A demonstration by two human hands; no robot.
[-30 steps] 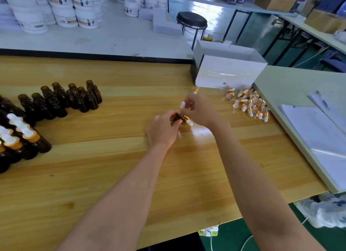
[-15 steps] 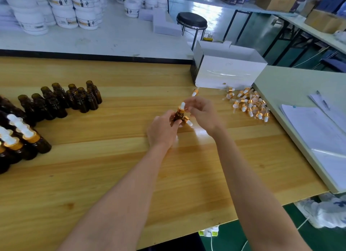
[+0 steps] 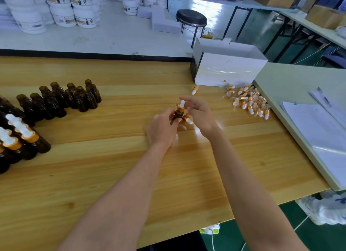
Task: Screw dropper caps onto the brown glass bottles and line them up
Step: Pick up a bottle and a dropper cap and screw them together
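Observation:
My left hand grips a small brown glass bottle above the middle of the wooden table. A gold dropper cap with a white bulb sits upright on its neck. My right hand is just right of the bottle, its upper fingers spread and off the seated cap. A spare dropper cap is tucked in its lower fingers. Uncapped brown bottles stand clustered at the left. Capped bottles lie in a row at the far left edge.
Loose dropper caps are piled at the right, and a single cap lies apart. A white box stands behind them. Papers lie on the adjoining pale table. White jars and a stool are beyond.
My right hand set a dropper cap on the bottle, then lifted its upper fingers off it. The bottle now stands more upright in my left hand.

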